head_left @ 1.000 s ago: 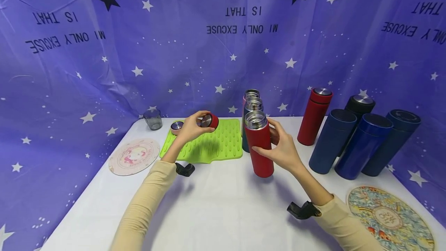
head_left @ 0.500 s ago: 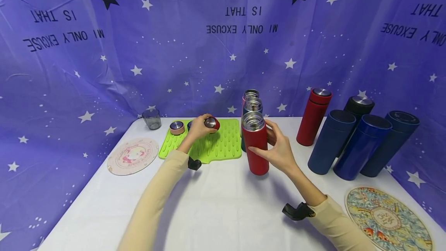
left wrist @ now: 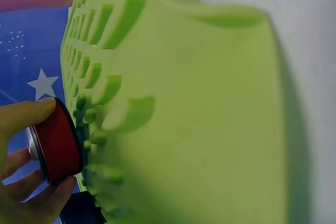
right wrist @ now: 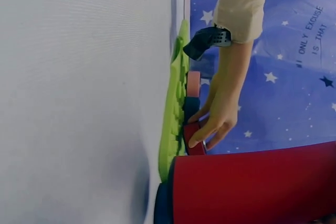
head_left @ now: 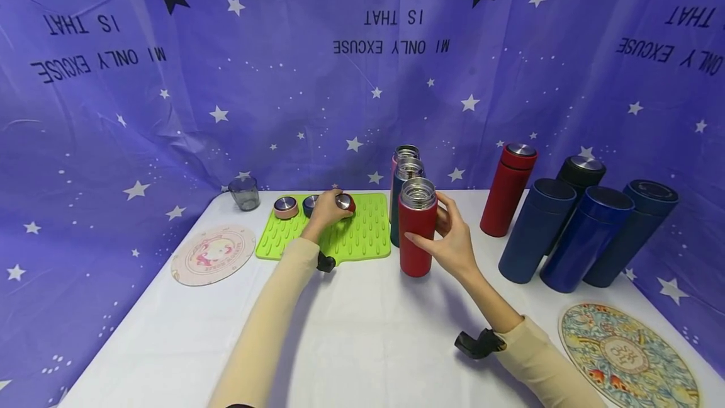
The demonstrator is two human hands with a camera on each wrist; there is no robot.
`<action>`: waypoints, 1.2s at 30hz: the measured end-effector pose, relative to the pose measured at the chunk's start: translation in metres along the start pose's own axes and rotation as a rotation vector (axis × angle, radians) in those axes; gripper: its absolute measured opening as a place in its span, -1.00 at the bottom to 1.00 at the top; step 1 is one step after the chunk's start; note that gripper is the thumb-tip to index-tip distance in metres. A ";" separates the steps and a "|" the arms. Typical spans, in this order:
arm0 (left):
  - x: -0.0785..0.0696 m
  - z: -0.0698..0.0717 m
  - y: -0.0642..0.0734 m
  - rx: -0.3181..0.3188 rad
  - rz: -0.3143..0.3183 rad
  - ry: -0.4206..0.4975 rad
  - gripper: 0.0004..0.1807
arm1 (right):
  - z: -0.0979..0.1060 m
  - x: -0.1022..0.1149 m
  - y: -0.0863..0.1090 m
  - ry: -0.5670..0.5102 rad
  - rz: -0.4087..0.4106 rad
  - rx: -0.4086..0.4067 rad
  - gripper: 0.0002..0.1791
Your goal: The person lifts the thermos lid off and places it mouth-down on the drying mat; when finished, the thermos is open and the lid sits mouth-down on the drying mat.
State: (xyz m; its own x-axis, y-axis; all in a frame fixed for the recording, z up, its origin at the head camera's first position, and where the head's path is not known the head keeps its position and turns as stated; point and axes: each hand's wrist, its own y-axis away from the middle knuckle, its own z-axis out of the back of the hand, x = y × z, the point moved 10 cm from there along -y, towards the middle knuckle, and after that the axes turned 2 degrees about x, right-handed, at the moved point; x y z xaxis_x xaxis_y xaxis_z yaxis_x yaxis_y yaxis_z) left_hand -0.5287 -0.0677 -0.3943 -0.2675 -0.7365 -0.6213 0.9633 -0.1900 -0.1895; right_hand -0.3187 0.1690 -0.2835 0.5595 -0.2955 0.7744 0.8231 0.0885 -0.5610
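Observation:
My left hand (head_left: pixel 326 211) pinches a red bottle lid (left wrist: pixel 59 142) with a silver top, right at the studs of the green mat (head_left: pixel 362 232). Left of it on the mat lie a dark blue lid (head_left: pixel 308 205) and a pink lid (head_left: pixel 286 208). With its thumb and fingers, my right hand (head_left: pixel 453 239) grips an uncapped red thermos bottle (head_left: pixel 416 232), upright, its steel mouth showing. Behind that bottle stand an uncapped dark blue bottle (head_left: pixel 399 200) and a pink one (head_left: pixel 406 152), both partly hidden.
Several capped bottles stand at the right: a red one (head_left: pixel 508 191), a black one (head_left: pixel 580 172) and blue ones (head_left: pixel 535 232). A glass (head_left: pixel 245 194) stands at the back left. Round mats lie at the left (head_left: pixel 214 255) and front right (head_left: pixel 629 354).
My left hand has moved right and lowered the red lid to the mat, uncovering the dark blue lid. My right hand has shifted the red bottle slightly, bringing its base further back.

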 end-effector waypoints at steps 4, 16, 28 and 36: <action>-0.001 0.000 -0.001 -0.008 0.005 -0.046 -0.26 | 0.001 -0.009 -0.002 -0.047 0.002 -0.038 -0.09; 0.002 -0.006 0.001 0.005 0.026 -0.080 -0.24 | -0.010 -0.031 -0.006 -0.123 0.007 -0.079 -0.06; -0.006 0.007 0.018 -0.006 -0.085 -0.049 -0.27 | -0.012 -0.040 -0.008 -0.113 -0.013 -0.097 -0.06; -0.008 0.025 0.051 -0.004 -0.169 -0.020 -0.26 | -0.012 -0.068 -0.012 -0.102 -0.032 -0.113 -0.02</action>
State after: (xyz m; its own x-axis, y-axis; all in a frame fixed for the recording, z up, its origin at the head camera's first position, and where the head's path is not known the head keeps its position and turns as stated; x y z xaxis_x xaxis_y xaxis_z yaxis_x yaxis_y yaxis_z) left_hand -0.4774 -0.0874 -0.3800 -0.4249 -0.7070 -0.5653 0.9047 -0.3094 -0.2930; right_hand -0.3680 0.1763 -0.3331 0.5453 -0.1977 0.8146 0.8275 -0.0282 -0.5607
